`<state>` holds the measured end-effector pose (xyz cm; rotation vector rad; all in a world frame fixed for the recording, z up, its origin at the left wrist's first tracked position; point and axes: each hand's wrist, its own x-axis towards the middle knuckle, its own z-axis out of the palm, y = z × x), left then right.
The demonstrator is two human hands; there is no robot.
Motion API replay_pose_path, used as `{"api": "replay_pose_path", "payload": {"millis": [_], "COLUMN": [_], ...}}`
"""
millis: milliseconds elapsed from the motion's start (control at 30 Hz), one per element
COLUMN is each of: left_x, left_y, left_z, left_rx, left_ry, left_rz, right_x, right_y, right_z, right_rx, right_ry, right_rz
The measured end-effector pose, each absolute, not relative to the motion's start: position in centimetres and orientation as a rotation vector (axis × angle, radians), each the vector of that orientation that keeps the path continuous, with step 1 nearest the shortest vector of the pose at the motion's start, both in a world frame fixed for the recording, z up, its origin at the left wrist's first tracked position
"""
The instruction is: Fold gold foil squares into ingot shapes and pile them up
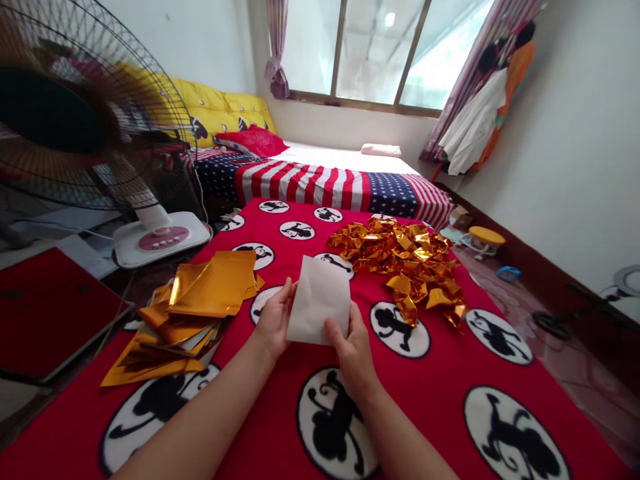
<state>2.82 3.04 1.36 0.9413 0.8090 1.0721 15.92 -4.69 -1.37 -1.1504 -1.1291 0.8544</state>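
Both hands hold a sheet of paper [320, 300], its plain white side facing me, above the red cloth. My left hand [275, 317] grips the sheet's left edge, fingers behind it. At the lower right, my right hand [354, 347] pinches it, thumb on the front and fingers behind. Left of the hands lies an uneven stack of gold foil sheets [215, 283], some showing a pale underside. A heap of folded gold foil pieces [400, 250] spreads over the cloth to the right.
A red cloth with black monkey figures [425, 393] covers the table. An electric fan [160, 237] stands at left near a dark red board [55, 310]. Beyond is a bed with a striped, starred cover [310, 187]. A yellow stool [487, 235] sits on the floor at right.
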Motion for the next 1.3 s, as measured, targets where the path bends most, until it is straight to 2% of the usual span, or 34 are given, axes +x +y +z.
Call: {"api": "replay_pose_path", "payload": {"millis": [133,300,533,700,833,1000,1300], "left_x": [2.6,2.8,2.6,2.4,2.6,2.2,0.8], "left_y": [2.9,2.9,3.0,3.1,3.0,3.6,3.4], "left_z": [0.7,0.2,-0.5,-0.8,-0.9,-1.2,-0.8], "left_rx": [0.675,0.817,0.897,0.940,1.016,1.131,1.942], "left_ry": [0.615,0.759,0.897,0.873,0.893,0.943,0.830], "left_rz": [0.915,1.063,1.050,1.025,0.990,0.978,0.951], "right_x": [16.1,16.4,18.0,18.2,18.1,18.8,19.1], "right_y": [-4.3,-4.4,-4.1,-4.2,-4.4,-4.0,-3.6], "right_z": [-1.6,-1.6,-1.6,-1.0,-0.6,-1.2,-1.8], "right_rx": [-1.177,-1.274,-1.311,-1.279,-1.298,-1.272,-1.276], "right_ry": [-0.989,-0.934,-1.128,-1.356,-1.336,-1.372,-1.250], "right_rz": [0.848,0.902,0.548,0.485,0.381,0.421,0.496]}}
